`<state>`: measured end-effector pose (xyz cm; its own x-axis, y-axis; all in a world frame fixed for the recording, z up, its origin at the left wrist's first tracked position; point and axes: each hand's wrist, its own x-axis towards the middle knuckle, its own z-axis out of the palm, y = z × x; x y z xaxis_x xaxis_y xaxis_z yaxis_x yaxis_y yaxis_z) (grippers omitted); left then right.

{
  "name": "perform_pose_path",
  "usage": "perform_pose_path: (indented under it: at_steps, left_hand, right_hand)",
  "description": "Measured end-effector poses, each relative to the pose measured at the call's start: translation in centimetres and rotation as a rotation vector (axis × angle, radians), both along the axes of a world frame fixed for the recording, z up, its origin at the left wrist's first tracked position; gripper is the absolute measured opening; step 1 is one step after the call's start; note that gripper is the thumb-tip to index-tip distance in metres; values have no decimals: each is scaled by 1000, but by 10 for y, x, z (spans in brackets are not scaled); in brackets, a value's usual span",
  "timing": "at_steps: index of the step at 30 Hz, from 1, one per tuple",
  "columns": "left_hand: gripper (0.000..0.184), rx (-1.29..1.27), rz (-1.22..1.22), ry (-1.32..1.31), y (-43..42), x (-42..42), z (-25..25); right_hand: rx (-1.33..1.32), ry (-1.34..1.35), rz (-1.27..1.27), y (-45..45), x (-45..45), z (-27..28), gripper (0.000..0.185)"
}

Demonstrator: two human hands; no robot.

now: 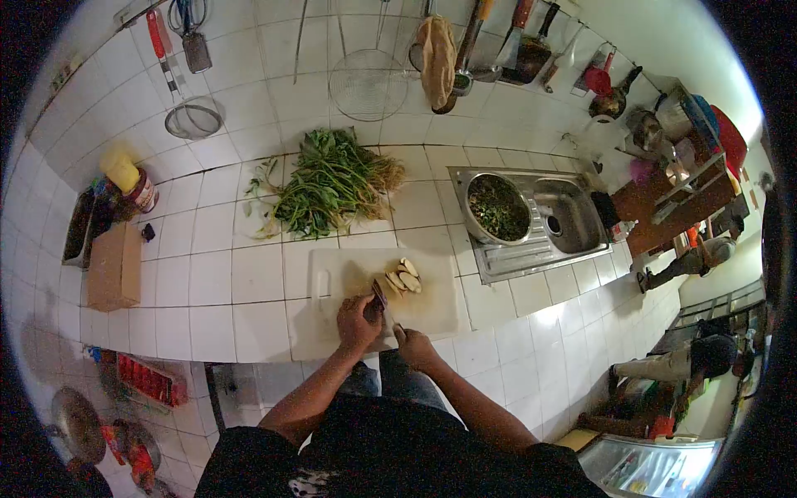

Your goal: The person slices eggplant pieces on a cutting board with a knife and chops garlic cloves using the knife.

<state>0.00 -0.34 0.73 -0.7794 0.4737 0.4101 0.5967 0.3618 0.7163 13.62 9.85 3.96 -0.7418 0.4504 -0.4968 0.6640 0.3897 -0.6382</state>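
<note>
Back wall [249, 104] in lg wht sq. tiles; tiled counter [212, 286] runs along it, also wht, w/ dk grout. S/S sink unit [581, 224] w/ drainboard set in toward counter's R end. Past that, a loaded rack [701, 187] nr a brown surface [647, 228]. Upper R wall [706, 37] plain, pale, slightly greenish. Floor [531, 361] = lt tile, w/ glare patch nr counter. Lower R: glass-topped case [643, 469]. Light strongest upper R; L side dimmer.
</note>
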Motion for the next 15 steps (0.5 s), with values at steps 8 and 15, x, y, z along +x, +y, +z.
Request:
perform_pose_path:
  at_steps: [8,15]
  left_hand:
    - [30,-65,37,-64,2,0,8]
    - [34,-46,0,41,5,-3,-13]
  right_hand:
    - [18,4,23,6,17,-1,64]
    - [106,72,63,10,-11,1,59]
